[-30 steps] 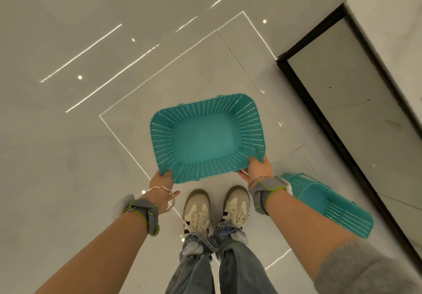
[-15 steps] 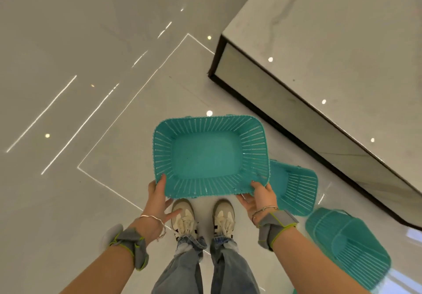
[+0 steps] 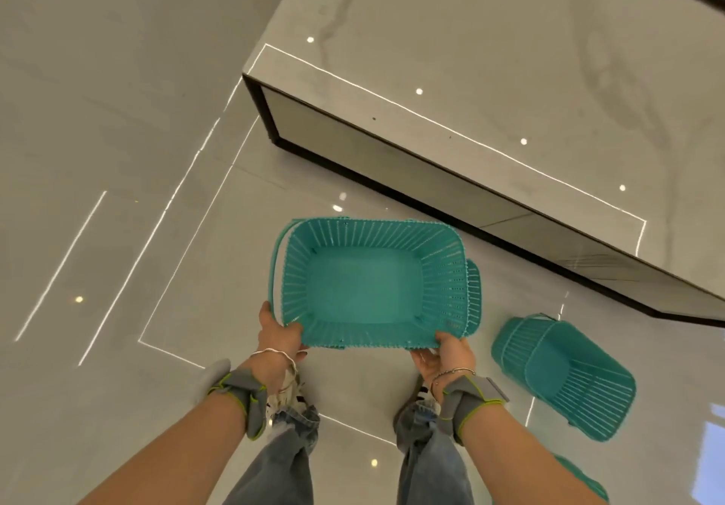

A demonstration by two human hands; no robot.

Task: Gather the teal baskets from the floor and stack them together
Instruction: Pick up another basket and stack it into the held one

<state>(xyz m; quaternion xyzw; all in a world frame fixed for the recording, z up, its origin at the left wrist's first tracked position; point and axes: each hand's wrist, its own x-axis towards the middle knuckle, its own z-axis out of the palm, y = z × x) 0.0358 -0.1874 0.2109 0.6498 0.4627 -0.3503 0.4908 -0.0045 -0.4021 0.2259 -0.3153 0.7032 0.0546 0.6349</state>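
I hold a teal slatted basket point(image 3: 365, 285) upright in front of me, open side up, above the floor. My left hand point(image 3: 279, 334) grips its near left corner. My right hand point(image 3: 443, 353) grips its near right corner. A second teal basket point(image 3: 475, 296) stands on the floor directly beyond the held one; only its right edge shows. A third teal basket point(image 3: 565, 375) lies tipped on its side on the floor to the right. Part of another teal basket point(image 3: 584, 479) peeks out at the bottom right behind my right arm.
A low marble-topped platform point(image 3: 490, 73) with a dark base runs diagonally across the upper right, close to the baskets. Glossy grey floor tiles point(image 3: 117, 151) stretch to the left. My feet and jeans point(image 3: 282, 457) are below the held basket.
The view has swung right, and the platform now fills more of the frame. The held basket has shifted right and now covers most of the standing basket on the floor.
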